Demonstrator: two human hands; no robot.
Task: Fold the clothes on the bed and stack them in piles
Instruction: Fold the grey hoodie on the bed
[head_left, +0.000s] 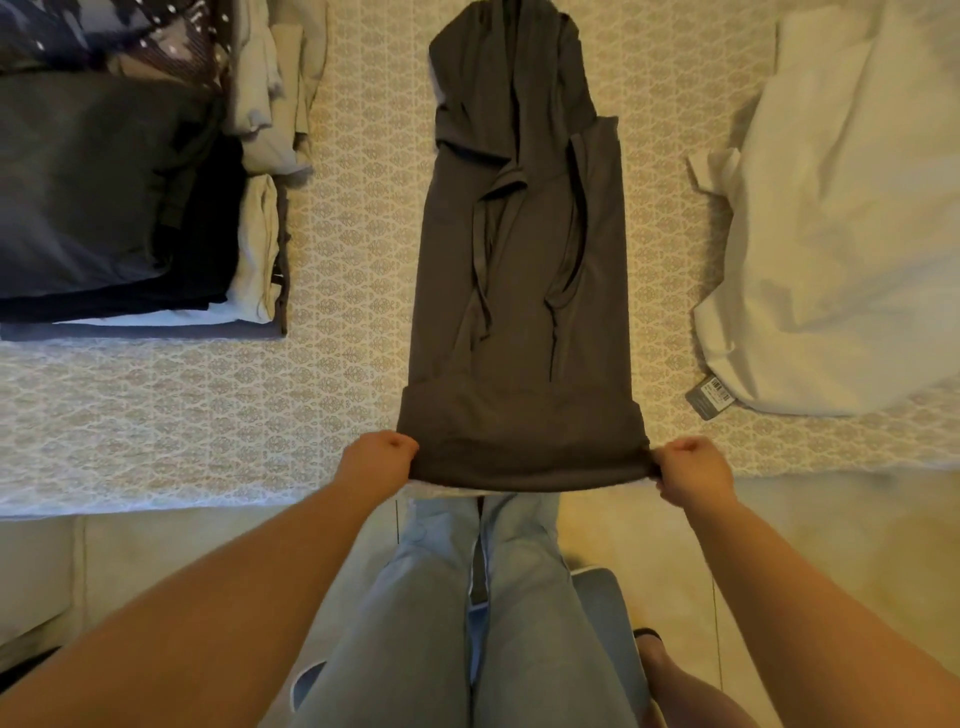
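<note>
Hoodie (519, 291) hem hides fingers of both gripping hands.

Both hands, L hand (382, 460) & R hand (693, 470), grip hoodie (519, 291) hem on bed (208, 405).

1. Centre of frame: hooded garment (519, 291) flat on bed (182, 415).
2. Upper left: folded piles (130, 208).
3. Right: heaped clothes (841, 234).
4. Lower centre: left hand (379, 462) and right hand (693, 470) at hem corners.

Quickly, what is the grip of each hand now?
Left hand: closed, gripping the near-left corner of the grey hoodie.
Right hand: closed, gripping its near-right corner.
</note>
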